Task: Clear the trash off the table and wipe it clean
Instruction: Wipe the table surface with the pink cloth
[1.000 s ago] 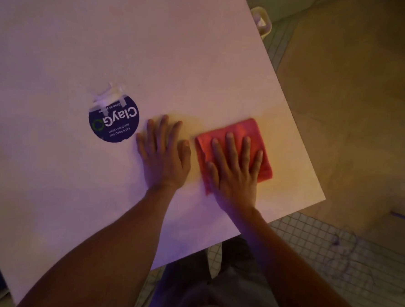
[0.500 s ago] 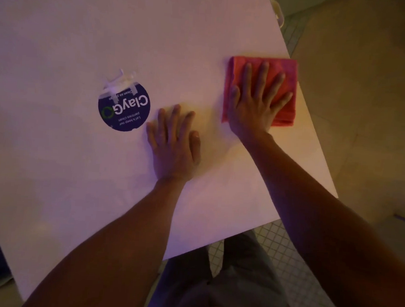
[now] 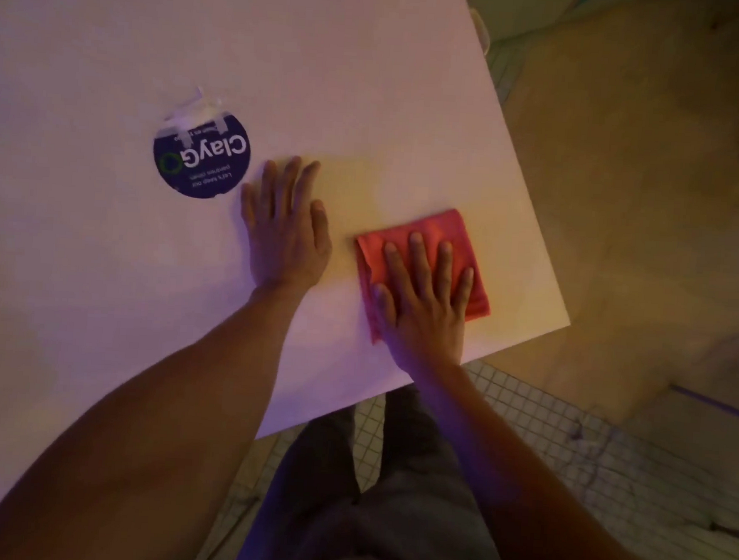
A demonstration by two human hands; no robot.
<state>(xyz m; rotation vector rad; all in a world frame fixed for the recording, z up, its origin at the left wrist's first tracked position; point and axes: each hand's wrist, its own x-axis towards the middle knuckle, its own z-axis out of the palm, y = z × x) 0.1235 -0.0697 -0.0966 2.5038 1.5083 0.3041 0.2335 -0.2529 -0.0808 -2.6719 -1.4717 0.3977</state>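
A folded red cloth point(image 3: 425, 257) is pressed flat onto the white table point(image 3: 371, 85) by the right hand point(image 3: 422, 300), near the table's right corner on the person's side. The hand is spread open, palm down, with the fingers point(image 3: 416, 256) stretched over the cloth — nothing is gripped, the cloth is only held under the palm. The left hand point(image 3: 286, 231) is laid flat on the bare table surface just beside the cloth, also open with fingers extended, and it is not touching the cloth. To the left of this hand a round dark blue sticker point(image 3: 201, 161) with white lettering is seen on the table, taped at its far edge. No loose trash is seen on the visible part of the table.
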